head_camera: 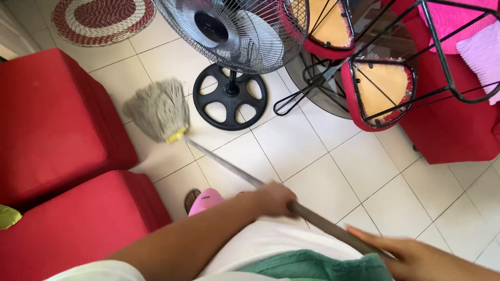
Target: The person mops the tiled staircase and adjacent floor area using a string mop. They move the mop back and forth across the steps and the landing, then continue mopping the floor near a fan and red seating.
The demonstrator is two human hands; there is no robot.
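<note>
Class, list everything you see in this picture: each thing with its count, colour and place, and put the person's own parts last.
Mop: one, grey string head, yellow collar, long handle; head on the floor tiles left of the fan base.
Standing fan: one, grey grille, black round base; top centre.
Red cushioned seats: two, left side.
Round rug: one, red and white; top left.
Upturned chairs: two, black frames, red-edged seats; top right.
Pink cushions: two, top right corner.
Floor tiles: many, off-white.
Slipper: one, pink, on the person's foot, lower centre.
Left hand: one, gripping the mop handle midway.
Right hand: one, on the handle's upper end.
</note>
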